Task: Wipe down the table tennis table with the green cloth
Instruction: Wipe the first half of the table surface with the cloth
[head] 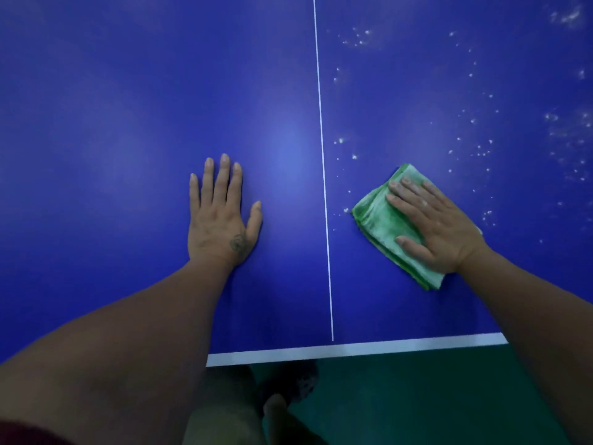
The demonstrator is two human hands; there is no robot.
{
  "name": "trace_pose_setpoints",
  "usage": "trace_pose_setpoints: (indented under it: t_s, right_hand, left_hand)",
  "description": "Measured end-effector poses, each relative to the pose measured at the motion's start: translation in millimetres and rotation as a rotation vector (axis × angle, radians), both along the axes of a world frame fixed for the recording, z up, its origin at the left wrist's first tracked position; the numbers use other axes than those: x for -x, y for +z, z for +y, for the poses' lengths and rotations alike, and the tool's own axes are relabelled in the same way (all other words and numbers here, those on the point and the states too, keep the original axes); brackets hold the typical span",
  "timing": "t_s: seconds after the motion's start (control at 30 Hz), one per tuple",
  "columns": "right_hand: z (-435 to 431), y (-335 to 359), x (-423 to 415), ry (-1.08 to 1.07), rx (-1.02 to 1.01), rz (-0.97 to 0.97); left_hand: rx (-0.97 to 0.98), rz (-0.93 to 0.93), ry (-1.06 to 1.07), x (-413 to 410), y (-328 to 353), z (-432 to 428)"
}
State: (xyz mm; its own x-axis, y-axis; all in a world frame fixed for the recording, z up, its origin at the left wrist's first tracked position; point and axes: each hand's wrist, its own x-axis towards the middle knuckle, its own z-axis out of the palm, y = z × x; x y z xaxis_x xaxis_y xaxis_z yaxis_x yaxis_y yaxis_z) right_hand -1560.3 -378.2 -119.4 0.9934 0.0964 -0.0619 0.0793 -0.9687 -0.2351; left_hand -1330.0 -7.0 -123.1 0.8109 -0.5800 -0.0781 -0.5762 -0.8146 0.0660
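The blue table (pixel 128 107) fills nearly the whole frame, its white end stripe (pixel 353 350) running across the lower middle and a thin white centre line (pixel 322 155) rising from it to the top edge. Left of that line the surface looks clean; right of it, pale specks (pixel 475 146) lie scattered up the middle right and into the upper right corner. A strip of green floor (pixel 417 396) shows below the stripe at the bottom.

The left hand (pixel 221 216) lies flat on the clean half at centre frame, fingers straight and together, holding nothing, seemingly as a brace. The right hand (pixel 433 226), at centre right, presses down with straight fingers on the green cloth (pixel 382 220), which is folded into a pad and sits just right of the centre line, with specks close beside its left and upper edges.

I judge the wiping is partway done, with the speckled right half in hand. The next stroke likely calls for steady downward pressure while sliding the pad up and rightward through the specks.

The table's far end and side edges are cut off. What the specks are made of cannot be told. Under the table edge the view is dark and blurred.
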Motion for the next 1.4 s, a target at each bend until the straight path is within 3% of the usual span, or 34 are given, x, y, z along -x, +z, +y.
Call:
trace_pose_setpoints:
  t_s: [0.17,0.47,0.87,1.2,1.4]
  right_hand:
    - [13.5,-0.2,8.8,-0.015,0.04,-0.055]
    - [138.4,0.2,56.4,0.064,-0.079,0.012]
    - [44.1,-0.4,-69.2,0.272,-0.067,-0.017]
    - [-9.3,-0.7,-149.8,0.138,-0.027,-0.071]
    - [8.9,-0.3,-137.2,0.036,-0.006,-0.059]
  left_hand:
    - [0.045,0.017,0.014,5.2,5.8,0.3]
    - [0.078,0.034,0.041,1.9,9.6,-2.5]
    - [0.133,-0.019,0.029,-1.9,0.3,0.4]
    - [0.128,-0.019,0.03,-0.6,-0.3,1.0]
    - [0.14,-0.002,0.031,-0.6,4.7,-0.9]
